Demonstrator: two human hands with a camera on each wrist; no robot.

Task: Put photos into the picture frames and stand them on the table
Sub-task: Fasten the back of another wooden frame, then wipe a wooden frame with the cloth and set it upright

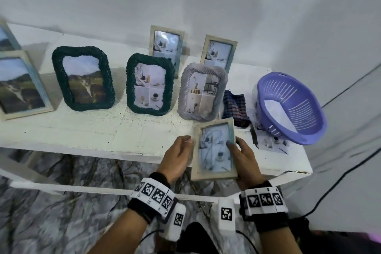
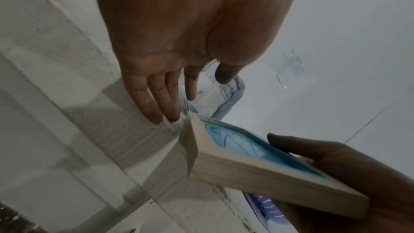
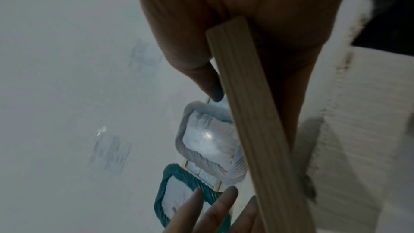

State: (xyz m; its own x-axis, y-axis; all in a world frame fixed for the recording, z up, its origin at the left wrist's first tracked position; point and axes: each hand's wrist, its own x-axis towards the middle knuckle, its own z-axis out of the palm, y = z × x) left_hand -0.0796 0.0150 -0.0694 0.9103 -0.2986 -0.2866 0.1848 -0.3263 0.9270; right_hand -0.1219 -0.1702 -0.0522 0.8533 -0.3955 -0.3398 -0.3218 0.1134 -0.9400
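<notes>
I hold a pale wooden picture frame [image 1: 214, 148] with a photo behind its glass, tilted over the front right of the white table [image 1: 82, 130]. My right hand [image 1: 241, 150] grips its right side, thumb on the glass and fingers behind. The left hand [image 1: 181, 150] lies with straight fingers beside the frame's left edge. In the left wrist view those fingers [image 2: 165, 111] reach the frame's corner [image 2: 195, 130] without curling round it. In the right wrist view the frame's edge [image 3: 257, 130] runs down from my palm, with the thumb [image 3: 210, 84] on its front.
Several filled frames stand on the table: two dark green [image 1: 82, 78] [image 1: 150, 84], one grey [image 1: 204, 90], pale wooden ones behind [image 1: 167, 45] and at the left [image 1: 20, 86]. At the right are a purple basket [image 1: 292, 107], a checked cloth [image 1: 235, 107] and a loose photo [image 1: 270, 142].
</notes>
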